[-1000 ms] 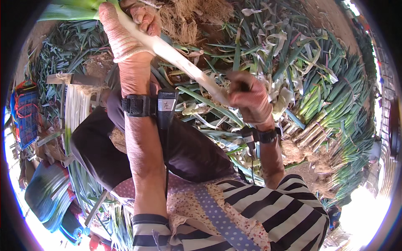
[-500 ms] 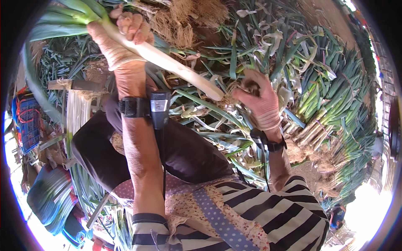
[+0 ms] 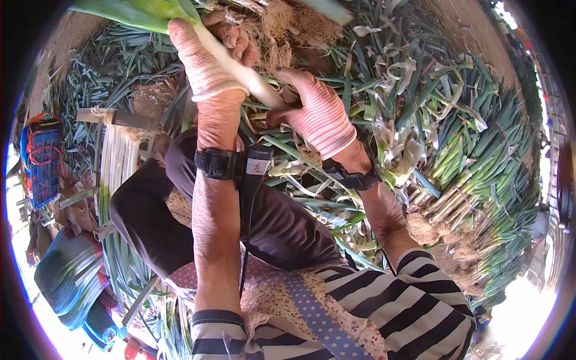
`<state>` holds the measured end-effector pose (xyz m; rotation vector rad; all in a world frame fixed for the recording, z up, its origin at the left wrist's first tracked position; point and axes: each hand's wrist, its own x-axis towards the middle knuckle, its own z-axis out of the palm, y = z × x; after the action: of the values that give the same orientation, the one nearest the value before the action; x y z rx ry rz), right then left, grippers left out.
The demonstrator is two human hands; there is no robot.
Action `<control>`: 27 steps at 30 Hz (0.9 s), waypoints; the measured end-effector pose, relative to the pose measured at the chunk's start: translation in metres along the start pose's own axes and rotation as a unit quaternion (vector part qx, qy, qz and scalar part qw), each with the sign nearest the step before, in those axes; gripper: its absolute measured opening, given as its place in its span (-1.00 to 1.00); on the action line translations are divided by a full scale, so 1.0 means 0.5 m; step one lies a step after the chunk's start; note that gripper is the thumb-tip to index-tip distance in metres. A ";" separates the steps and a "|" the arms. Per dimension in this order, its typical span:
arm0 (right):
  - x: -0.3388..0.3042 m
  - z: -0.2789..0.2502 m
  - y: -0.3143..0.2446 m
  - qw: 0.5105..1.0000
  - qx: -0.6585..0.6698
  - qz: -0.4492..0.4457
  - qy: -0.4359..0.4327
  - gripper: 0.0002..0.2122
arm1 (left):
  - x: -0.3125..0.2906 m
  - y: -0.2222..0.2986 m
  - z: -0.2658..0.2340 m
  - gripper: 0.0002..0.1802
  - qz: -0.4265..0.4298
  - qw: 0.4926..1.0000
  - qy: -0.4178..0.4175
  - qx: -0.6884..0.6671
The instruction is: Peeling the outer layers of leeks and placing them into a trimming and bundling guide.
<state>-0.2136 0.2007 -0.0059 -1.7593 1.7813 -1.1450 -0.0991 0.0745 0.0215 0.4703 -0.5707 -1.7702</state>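
A thick leek [image 3: 237,69] slants across the top middle, with green leaves toward the upper left and a pale white stalk. My left hand [image 3: 210,54], in a knit glove, is closed round the upper stalk just below the leaves. My right hand [image 3: 321,111], also gloved, is at the stalk's lower end, with thumb and forefinger on either side of it. Its other fingers are partly hidden behind the palm. Black straps circle both wrists, and a small box [image 3: 259,161] is beside the left one.
Leeks with brown roots [image 3: 279,27] lie just beyond my hands. Loose peeled leaves [image 3: 390,144] cover the ground to the right, beside a long heap of leeks [image 3: 480,162]. White stalks [image 3: 117,156] rest in a metal rack at left, near a blue crate [image 3: 45,159].
My right hand has moved left and away from me onto the stalk's lower end. My left hand and the leek have shifted right and slightly farther away.
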 end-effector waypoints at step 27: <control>0.034 0.057 0.179 0.985 -0.077 0.099 0.121 -0.75 | -0.008 -0.038 -0.015 -0.28 0.014 0.992 -0.128 0.008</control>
<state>-0.2513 0.1661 -0.0863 -1.5321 2.1877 -1.2066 -0.1081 0.0815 0.0041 0.2452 -0.7669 -1.8135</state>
